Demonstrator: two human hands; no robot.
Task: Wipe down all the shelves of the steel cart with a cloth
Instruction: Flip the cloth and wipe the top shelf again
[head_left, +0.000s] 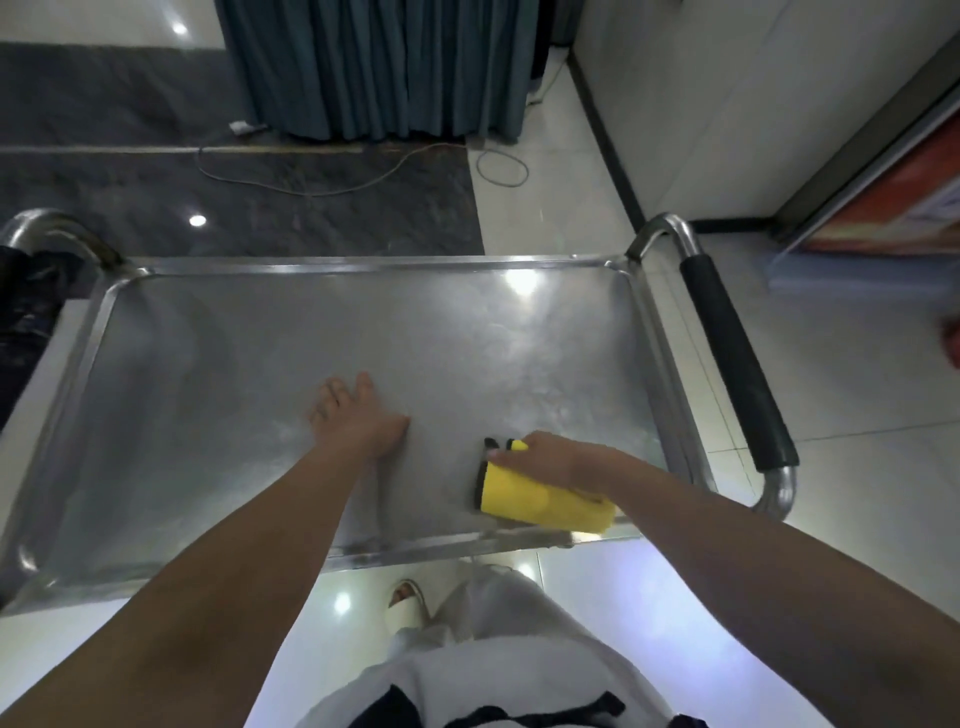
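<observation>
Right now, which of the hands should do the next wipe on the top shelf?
The right hand: it already presses the yellow cloth on the top shelf. The left hand rests flat on the steel, holding nothing.

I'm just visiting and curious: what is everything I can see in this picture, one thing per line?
Steel cart top shelf: one, silver, centre of view, rimmed tray.
Black-padded steel cart handle: one, at the cart's right end.
Bare steel cart handle: one, silver, at the left end.
Yellow cloth with black edge: one, on the shelf near its front right corner.
Teal curtain: one, top centre, hanging to the floor.
Thin cables: a few, pale, on the floor by the curtain.
Dark grey floor strip: one, beyond the cart.
Left hand: one, fingers spread, flat on the shelf.
Right hand: one, on top of the cloth, holding it.
</observation>
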